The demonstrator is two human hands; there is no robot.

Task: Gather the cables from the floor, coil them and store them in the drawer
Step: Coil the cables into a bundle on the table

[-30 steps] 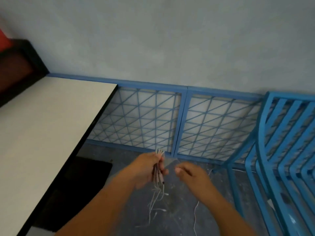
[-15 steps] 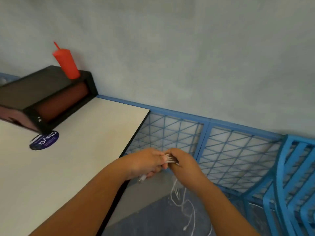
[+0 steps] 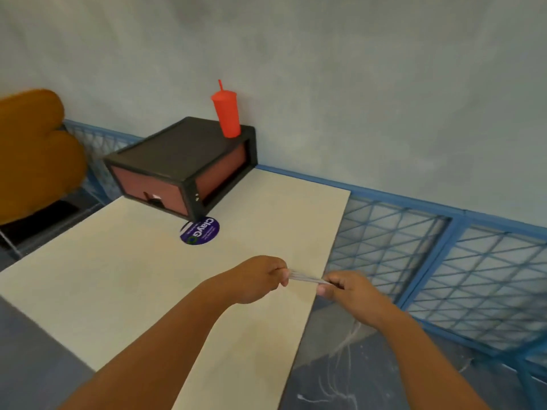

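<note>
A bundle of thin white cables (image 3: 306, 279) stretches between my two hands above the right edge of the white table (image 3: 142, 279). My left hand (image 3: 260, 278) is closed around one end of the bundle. My right hand (image 3: 344, 288) pinches the other end, and loose cable tails (image 3: 343, 350) hang blurred from it toward the floor. A black drawer box with a reddish-brown front (image 3: 183, 167) stands at the table's far side, its drawer shut.
A red tumbler with a straw (image 3: 226, 113) stands on the drawer box. A round purple sticker (image 3: 200, 231) lies on the table before it. Blue lattice panels (image 3: 429, 261) run along the wall at right. A brown padded chair (image 3: 32, 149) is at left.
The view has swung left and up from the floor to the table, bringing the drawer box into view. My hands came together on the cables, then drew apart with the bundle taut between them.
</note>
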